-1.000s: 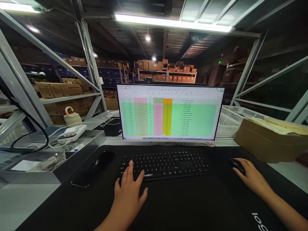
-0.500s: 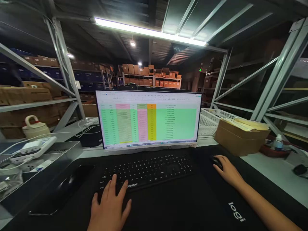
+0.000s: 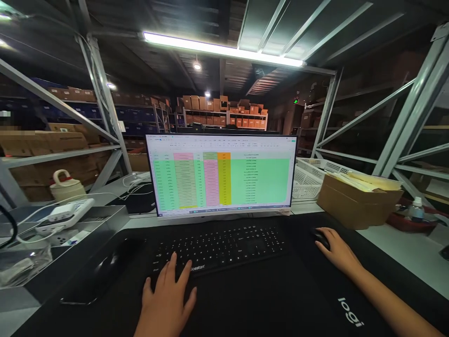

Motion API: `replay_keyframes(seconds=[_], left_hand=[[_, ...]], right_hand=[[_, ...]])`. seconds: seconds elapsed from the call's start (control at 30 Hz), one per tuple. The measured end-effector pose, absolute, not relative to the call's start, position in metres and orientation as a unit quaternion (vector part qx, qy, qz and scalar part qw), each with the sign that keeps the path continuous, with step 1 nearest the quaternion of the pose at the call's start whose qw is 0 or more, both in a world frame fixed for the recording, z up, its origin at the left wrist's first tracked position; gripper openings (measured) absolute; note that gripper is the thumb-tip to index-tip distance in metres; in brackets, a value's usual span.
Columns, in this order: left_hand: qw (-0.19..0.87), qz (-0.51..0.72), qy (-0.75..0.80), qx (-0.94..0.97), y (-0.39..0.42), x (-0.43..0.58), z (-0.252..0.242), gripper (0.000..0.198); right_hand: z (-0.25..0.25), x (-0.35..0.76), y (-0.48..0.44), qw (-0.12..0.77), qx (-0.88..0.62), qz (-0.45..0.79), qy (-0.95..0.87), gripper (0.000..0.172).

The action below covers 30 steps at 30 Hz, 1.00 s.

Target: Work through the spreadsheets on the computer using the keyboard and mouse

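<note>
My left hand (image 3: 166,292) lies with fingers spread over the lower left corner of a black keyboard (image 3: 224,248), its fingertips at the keys. Over on the right, my right hand (image 3: 338,250) is curved around a black computer mouse (image 3: 322,238), which the fingers partly cover. Both devices rest on a large black desk mat (image 3: 245,299) with a white "logi" mark. Behind the keyboard stands a wide monitor (image 3: 222,178) showing a spreadsheet with green, pink and yellow columns; its text is too small to read.
Right of the monitor are a cardboard box (image 3: 358,203) of papers and white plastic baskets (image 3: 308,180). To the left sit a cream bottle (image 3: 68,187), a power strip (image 3: 66,215) with cables, a grey tray (image 3: 87,238) and a dark glossy object (image 3: 105,271). Metal shelving frames the desk.
The view has shifted slightly, so the whole scene sits a little further right. Both hands keep their places on the keyboard and the mouse, and the screen looks the same.
</note>
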<state>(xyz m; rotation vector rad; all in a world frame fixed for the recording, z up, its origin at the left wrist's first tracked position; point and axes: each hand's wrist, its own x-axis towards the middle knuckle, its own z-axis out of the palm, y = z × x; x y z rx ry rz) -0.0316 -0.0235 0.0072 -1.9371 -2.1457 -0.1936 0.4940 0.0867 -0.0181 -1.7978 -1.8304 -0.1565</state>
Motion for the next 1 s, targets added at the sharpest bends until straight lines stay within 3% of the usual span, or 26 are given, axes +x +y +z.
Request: replay_keyframes(seconds=[0.33,1.0], left_hand=[[0.093,-0.041,-0.730,-0.676,-0.035,-0.023,0.029,0.058],[0.094,-0.057,-0.725,-0.680,-0.038,-0.021,0.029,0.058]], right_hand=[[-0.027,0.504,0.096,0.298,-0.659,-0.083,-0.686,0.056],[-0.042,0.523,0.107,0.276,-0.653,-0.113,-0.696,0.053]])
